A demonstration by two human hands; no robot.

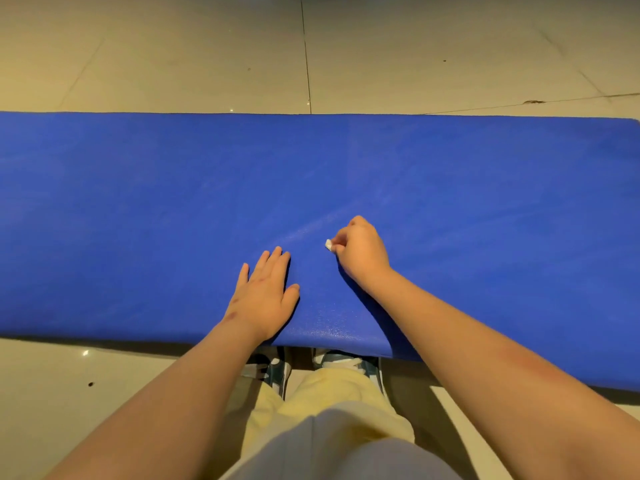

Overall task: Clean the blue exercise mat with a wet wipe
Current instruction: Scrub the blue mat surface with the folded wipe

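Spreading over the whole view, the pale tiled floor shows dark grout lines at 12 and 2 o'clock and a few dark specks. The blue exercise mat lies flat on it as a wide band from 9 to 3 o'clock. Its far edge runs straight towards 12, and its near edge lies towards 6, just in front of the person. A rounded corner shows at 2 o'clock, while the 9 o'clock end runs out of view. Broad bare mat lies open at 9, 12 and 3 o'clock of both hands, and bare floor lies beyond the far edge.

At 6 o'clock the person's light yellow trousers fill the bottom centre. The toes of two shoes reach under the mat's slightly raised near edge.

The left hand rests palm down on the mat near that edge, with its fingers straight and slightly spread, holding nothing. The right hand sits at its 2 o'clock, apart from it. Its fingers are curled and pinch a small white wet wipe against the mat. Only a corner of the wipe shows, at the hand's 9 o'clock side.
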